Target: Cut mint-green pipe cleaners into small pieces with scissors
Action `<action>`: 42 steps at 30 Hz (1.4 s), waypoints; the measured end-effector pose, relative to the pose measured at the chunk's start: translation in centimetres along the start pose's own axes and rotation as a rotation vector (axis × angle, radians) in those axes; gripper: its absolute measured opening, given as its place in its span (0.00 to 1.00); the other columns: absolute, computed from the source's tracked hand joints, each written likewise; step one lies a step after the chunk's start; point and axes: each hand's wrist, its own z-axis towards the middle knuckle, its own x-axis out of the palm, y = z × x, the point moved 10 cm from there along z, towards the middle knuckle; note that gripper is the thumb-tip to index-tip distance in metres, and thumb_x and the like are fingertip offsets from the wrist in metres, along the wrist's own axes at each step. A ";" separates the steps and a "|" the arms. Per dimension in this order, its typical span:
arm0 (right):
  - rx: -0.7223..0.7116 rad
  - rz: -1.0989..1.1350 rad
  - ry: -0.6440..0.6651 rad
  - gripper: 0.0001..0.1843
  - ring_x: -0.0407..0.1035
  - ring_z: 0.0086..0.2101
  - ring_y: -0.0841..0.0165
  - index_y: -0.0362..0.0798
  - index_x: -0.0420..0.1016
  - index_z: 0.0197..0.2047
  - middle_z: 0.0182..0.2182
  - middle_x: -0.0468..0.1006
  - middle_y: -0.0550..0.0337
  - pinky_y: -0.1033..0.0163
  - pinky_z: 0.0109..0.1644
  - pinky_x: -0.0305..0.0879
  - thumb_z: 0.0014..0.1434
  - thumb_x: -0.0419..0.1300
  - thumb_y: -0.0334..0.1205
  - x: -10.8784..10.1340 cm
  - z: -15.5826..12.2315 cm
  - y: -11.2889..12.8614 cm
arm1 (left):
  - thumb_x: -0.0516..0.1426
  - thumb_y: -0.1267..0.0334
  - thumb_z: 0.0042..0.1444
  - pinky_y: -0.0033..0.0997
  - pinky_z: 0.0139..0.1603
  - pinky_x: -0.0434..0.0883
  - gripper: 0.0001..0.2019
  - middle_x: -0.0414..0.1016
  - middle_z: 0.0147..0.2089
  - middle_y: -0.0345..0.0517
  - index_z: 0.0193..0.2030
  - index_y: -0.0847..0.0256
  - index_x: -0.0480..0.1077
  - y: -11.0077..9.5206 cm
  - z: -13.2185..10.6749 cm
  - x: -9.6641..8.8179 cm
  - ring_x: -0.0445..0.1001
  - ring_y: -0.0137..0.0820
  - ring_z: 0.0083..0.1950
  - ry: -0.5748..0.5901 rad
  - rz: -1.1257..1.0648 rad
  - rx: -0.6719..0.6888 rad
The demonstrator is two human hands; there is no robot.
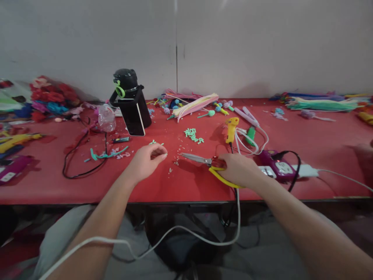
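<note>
My right hand (237, 168) is wrapped round the handles of a pair of scissors (196, 158), silver blades pointing left, red and yellow at the grips. The blades look nearly closed. Left of the tip, my left hand (148, 160) is pinched, thumb against forefinger; anything between them is too small to name. Light green cut bits (152, 142) lie just behind that hand. A larger pile of green pieces (192, 134) rests beyond the scissors, and tiny pale scraps (175, 160) are scattered on the red table between both hands.
A yellow glue gun (231, 129) stands behind my right hand, with cords around it. Purple power strip (281, 168) at right. A black bottle (126, 83) with a phone (133, 118) leaning on it stands left. Pipe cleaners (196, 105) lie at the back. A white cable (175, 229) crosses my lap.
</note>
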 end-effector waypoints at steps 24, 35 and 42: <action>-0.238 1.476 -0.005 0.27 0.74 0.32 0.68 0.48 0.70 0.35 0.30 0.78 0.61 0.60 0.39 0.70 0.44 0.78 0.55 1.5 0.5 6.2 | 0.68 0.51 0.56 0.34 0.43 0.80 0.12 0.84 0.34 0.44 0.35 0.59 0.80 -1.4 -2.7 6.7 0.82 0.34 0.37 -0.026 -0.543 -0.090; -0.237 1.505 -0.010 0.27 0.73 0.31 0.68 0.49 0.69 0.33 0.28 0.76 0.64 0.60 0.38 0.68 0.42 0.79 0.51 1.6 0.7 6.0 | 0.68 0.55 0.55 0.29 0.37 0.79 0.09 0.86 0.35 0.44 0.36 0.58 0.82 -1.7 -2.8 5.6 0.83 0.33 0.35 -0.100 -0.423 -0.016; -0.239 1.525 0.024 0.25 0.73 0.30 0.68 0.49 0.70 0.34 0.26 0.76 0.65 0.59 0.40 0.70 0.43 0.79 0.50 1.8 0.6 6.0 | 0.66 0.56 0.59 0.29 0.39 0.77 0.08 0.86 0.37 0.44 0.38 0.58 0.81 -1.3 -3.2 5.2 0.82 0.32 0.37 -0.106 -0.306 0.014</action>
